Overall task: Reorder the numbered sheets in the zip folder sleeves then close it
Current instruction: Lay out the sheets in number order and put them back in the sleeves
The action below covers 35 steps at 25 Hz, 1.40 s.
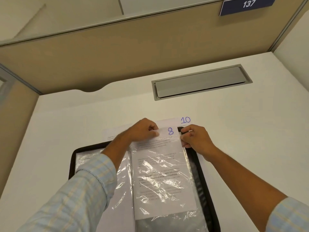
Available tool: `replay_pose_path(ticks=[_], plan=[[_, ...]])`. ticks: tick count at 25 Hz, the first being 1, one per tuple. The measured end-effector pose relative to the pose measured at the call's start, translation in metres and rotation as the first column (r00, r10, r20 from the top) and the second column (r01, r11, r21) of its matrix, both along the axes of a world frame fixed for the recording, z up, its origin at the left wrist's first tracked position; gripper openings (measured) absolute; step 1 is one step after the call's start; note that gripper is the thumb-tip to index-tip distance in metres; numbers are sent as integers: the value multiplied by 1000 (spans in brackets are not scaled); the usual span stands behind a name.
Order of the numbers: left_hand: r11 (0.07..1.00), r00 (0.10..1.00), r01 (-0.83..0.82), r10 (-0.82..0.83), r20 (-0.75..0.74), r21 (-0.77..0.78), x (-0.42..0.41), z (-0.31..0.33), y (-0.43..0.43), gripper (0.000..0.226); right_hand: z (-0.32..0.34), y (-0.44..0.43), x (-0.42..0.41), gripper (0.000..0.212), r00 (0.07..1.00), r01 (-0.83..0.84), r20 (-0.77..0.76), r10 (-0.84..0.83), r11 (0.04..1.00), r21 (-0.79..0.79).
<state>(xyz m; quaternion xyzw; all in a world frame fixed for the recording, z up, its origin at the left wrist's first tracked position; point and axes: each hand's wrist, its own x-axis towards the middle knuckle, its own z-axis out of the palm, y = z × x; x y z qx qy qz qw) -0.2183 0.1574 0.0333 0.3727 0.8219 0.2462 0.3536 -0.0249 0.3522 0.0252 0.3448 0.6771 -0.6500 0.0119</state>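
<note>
A black zip folder [194,158] lies open on the white desk, its clear plastic sleeves [160,181] crinkled and shiny. A printed sheet marked 8 [170,131] sticks partway out of the top of the right-hand sleeve. My left hand [143,129] pinches the sheet's top edge. My right hand [194,137] grips the top right corner of the sleeve at the folder's far rim. Another sheet marked 10 [185,120] lies flat on the desk beyond the folder, partly hidden by my hands.
A grey cable hatch [200,82] is set into the white desk [250,131] behind the papers. Tan cubicle partitions [117,52] close the desk at the back and left. A blue sign reading 137 [248,4] hangs at the upper right.
</note>
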Motion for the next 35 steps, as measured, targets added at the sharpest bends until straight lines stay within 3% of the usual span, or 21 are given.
replay_pose_path(ticks=[5, 10, 14, 19, 24, 27, 29, 31, 33, 35], plan=[[1000, 992, -9, 9, 128, -4, 30, -4, -18, 33, 0, -9, 4, 14, 998, 49, -30, -48, 998, 41], [996, 997, -75, 76, -14, 44, 37, 6, -20, 12, 3, -14, 3, 13, 995, 87, -59, -82, 993, 79], [995, 996, -91, 91, -6, 36, 39, 11, -18, 11, 6, -16, 3, 12, 995, 86, -54, -81, 991, 107], [988, 982, -149, 143, 127, 34, 43, 9, -18, 13, 4, -21, 8, 4, 997, 74, -20, -73, 997, 15], [970, 953, -240, 226, 203, 48, 52, 9, -20, 21, 5, -31, 35, 25, 997, -9, 76, 20, 990, -140], [907, 923, -383, 382, 40, 176, 65, 3, -25, 30, -2, -36, 65, 31, 984, -101, 135, 119, 985, -138], [827, 834, -504, 541, -110, 249, 83, -1, -32, 32, -6, -42, 84, 35, 978, -109, 162, 132, 983, -145], [761, 757, -581, 636, -150, 290, 113, -4, -43, 30, -5, -49, 102, 32, 977, -95, 173, 125, 981, -172], [755, 752, -589, 643, -145, 290, 153, -8, -58, 27, -3, -56, 116, 27, 978, -88, 172, 122, 977, -194], [806, 799, -536, 580, -158, 250, 193, -14, -75, 23, 4, -64, 127, 25, 983, -69, 150, 108, 968, -243]])
